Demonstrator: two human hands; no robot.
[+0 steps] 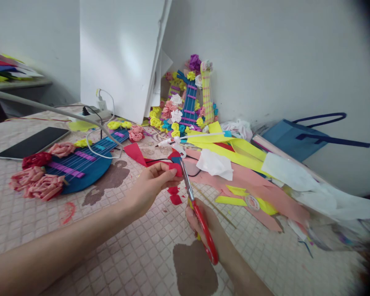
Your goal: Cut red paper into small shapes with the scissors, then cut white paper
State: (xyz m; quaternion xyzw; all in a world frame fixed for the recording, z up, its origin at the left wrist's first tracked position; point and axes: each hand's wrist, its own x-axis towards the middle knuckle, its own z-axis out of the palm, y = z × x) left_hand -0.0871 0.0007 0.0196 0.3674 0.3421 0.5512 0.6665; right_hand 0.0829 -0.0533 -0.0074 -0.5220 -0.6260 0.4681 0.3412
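Note:
My left hand [156, 181] pinches a small folded piece of red paper [175, 169] between thumb and fingers. Gripped in my right hand [208, 220] is a pair of scissors [206, 232] with red handles; the metal blades point up and away, right beside the red paper. Whether the blades touch the paper I cannot tell. Below my left fingers, cut red pieces [175, 199] lie on the table. A longer red strip [135, 154] rests beyond my left hand. Just past the scissor tips lies a white glue gun [172, 142].
A blue guitar shape [94, 172] with paper flowers lies left, near a black tablet [33, 142]. Flower-covered guitar models [189, 102] lean at the back. Yellow strips [231, 148], pink paper [246, 187] and a blue bag [296, 137] spread rightward. A white cable [80, 119] crosses at left.

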